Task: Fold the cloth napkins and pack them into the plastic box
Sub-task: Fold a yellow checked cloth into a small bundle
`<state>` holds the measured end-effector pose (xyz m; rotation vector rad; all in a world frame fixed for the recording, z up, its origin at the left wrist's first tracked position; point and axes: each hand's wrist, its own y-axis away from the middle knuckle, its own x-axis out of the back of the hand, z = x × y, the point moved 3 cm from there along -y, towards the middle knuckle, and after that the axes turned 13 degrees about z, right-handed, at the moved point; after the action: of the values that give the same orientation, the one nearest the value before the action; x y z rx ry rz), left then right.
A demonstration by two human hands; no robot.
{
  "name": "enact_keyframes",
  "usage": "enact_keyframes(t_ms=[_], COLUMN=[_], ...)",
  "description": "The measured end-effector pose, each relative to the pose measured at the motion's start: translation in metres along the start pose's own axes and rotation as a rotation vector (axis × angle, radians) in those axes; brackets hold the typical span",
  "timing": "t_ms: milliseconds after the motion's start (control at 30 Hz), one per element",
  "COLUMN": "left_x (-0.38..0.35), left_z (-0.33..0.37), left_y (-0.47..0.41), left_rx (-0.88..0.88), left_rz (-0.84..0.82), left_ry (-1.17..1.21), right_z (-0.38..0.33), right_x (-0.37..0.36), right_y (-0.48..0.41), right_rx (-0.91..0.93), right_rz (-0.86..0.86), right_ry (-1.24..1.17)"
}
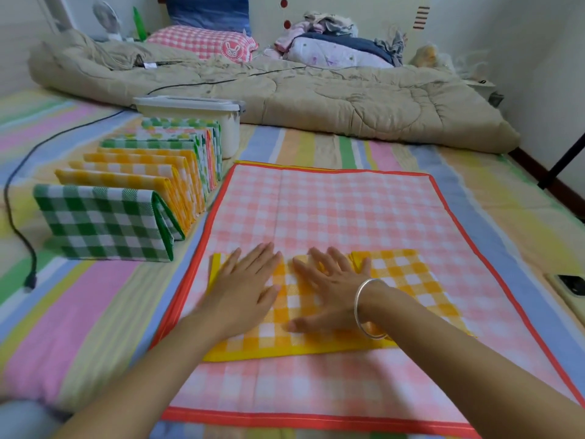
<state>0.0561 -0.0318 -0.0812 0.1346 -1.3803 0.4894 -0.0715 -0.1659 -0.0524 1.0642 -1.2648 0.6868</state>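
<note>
A yellow checked napkin (408,280), folded into a strip, lies on a larger pink checked cloth (332,207) spread flat on the bed. My left hand (247,286) presses flat on the strip's left part, fingers straight. My right hand (329,289), with a silver bangle on the wrist, lies flat on its middle, fingers spread. To the left stands a row of several folded napkins (133,191), green checked in front, yellow behind, upright on their edges. Behind the row sits the white plastic box (202,118) with its lid on.
A beige quilt (316,90) lies bunched across the back of the bed, with pillows and clothes beyond. A black cable (19,229) snakes along the left of the striped sheet. A phone (569,286) lies at the right edge.
</note>
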Motion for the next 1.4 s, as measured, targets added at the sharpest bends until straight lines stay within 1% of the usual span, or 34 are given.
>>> enact_keyframes(t_ms=[33,100,133,200,233,300,367,433,500,567,600,700,733,800,900,967,1033,1133,1233,1333,1367,1400], left_x=[0.003,0.014,0.020,0.033,0.039,0.051,0.060,0.066,0.071,0.076,0.078,0.078,0.079,0.078,0.076,0.082,0.090,0.096,0.091,0.084,0.083,0.081], left_z=[-0.004,-0.013,-0.018,-0.029,-0.034,-0.044,-0.052,-0.059,-0.066,-0.070,-0.070,-0.068,-0.067,-0.066,-0.063,-0.054,-0.039,-0.014,0.012,0.038,0.046,0.054], left_y=[-0.002,-0.006,-0.008,-0.015,-0.019,-0.028,-0.037,-0.043,-0.044,-0.034,-0.027,-0.004,0.004,0.014,0.015,0.014,0.011,0.002,-0.011,-0.023,-0.028,-0.033], left_rx=[0.029,0.100,0.126,0.138,0.142,0.195,0.274,0.331,0.439,0.577,0.633,0.736,0.740,0.721,0.648,0.634,0.602,0.547,0.540,0.538,0.534,0.528], left_rz=[0.019,0.129,0.176,0.209,0.183,0.044,-0.088,-0.120,-0.100,-0.124,-0.179,-0.399,-0.436,-0.442,-0.342,-0.287,-0.272,-0.229,-0.185,-0.126,-0.109,-0.099], left_ry=[0.104,0.282,0.303,0.180,0.075,-0.087,-0.137,-0.037,0.208,0.475,0.540,0.575,0.581,0.562,0.548,0.652,0.762,0.849,0.906,0.921,0.920,0.912], right_z=[0.000,0.000,-0.001,-0.002,-0.003,-0.004,-0.005,-0.004,-0.004,-0.003,-0.003,-0.003,-0.004,-0.005,-0.006,-0.007,-0.009,-0.009,-0.010,-0.008,-0.004,0.000], right_x=[0.003,0.010,0.012,0.015,0.016,0.015,0.013,0.008,0.003,-0.001,-0.002,0.000,0.001,0.002,0.004,0.004,0.003,-0.002,-0.002,0.002,0.004,0.007], right_y=[-0.001,0.000,0.001,0.001,0.001,0.000,-0.002,-0.004,-0.005,-0.005,-0.005,-0.004,-0.004,-0.005,-0.006,-0.006,-0.008,-0.011,-0.010,-0.005,-0.004,-0.003], right_rx=[-0.004,0.002,0.003,-0.002,-0.004,-0.004,-0.006,-0.009,-0.012,-0.013,-0.012,-0.010,-0.008,-0.007,-0.015,-0.025,-0.032,-0.035,-0.047,-0.010,-0.013,-0.035], right_rz=[-0.038,-0.113,-0.141,-0.169,-0.173,-0.172,-0.169,-0.155,-0.131,-0.100,-0.090,-0.098,-0.105,-0.113,-0.125,-0.135,-0.147,-0.158,-0.137,-0.096,-0.061,0.021], right_ry=[-0.005,0.009,0.018,0.027,0.033,0.048,0.056,0.054,0.039,0.024,0.022,0.014,0.012,0.006,0.015,0.034,0.056,0.079,0.061,0.016,-0.042,-0.156])
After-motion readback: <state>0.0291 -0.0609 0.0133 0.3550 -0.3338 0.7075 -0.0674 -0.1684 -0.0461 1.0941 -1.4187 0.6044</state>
